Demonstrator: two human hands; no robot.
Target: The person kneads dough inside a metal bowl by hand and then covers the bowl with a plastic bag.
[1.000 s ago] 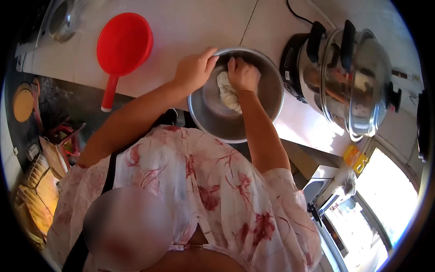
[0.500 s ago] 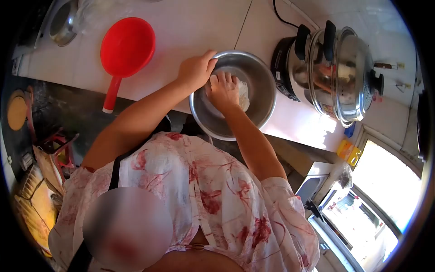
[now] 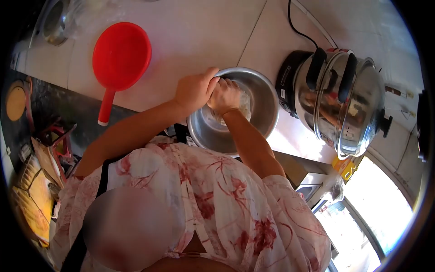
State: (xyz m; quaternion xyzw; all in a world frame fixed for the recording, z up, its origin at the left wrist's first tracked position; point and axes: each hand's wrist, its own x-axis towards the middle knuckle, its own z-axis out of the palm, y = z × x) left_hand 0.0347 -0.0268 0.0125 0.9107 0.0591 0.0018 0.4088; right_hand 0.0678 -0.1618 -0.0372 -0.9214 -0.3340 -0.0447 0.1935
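A stainless steel bowl [image 3: 262, 115] rests near the front edge of the counter. My left hand [image 3: 195, 92] grips its upper left rim, thumb and fingers closed there. Inside the bowl is a pale lump of what looks like dough [image 3: 245, 107]. My right hand [image 3: 225, 96] presses on this lump with its fingers curled, covering much of it. The two hands are close together, almost touching.
A red plastic dipper [image 3: 121, 56] lies left of the bowl, its handle over the counter's edge. To the right stands an electric steamer pot [image 3: 328, 97] with a black cord [image 3: 295, 29]. A metal bowl [image 3: 55, 25] and clear plastic bag [image 3: 90, 18] are at upper left.
My right hand's fingers have curled from a spread position onto the dough. My left hand stays on the rim. The view has shifted, so the counter things appear lower.
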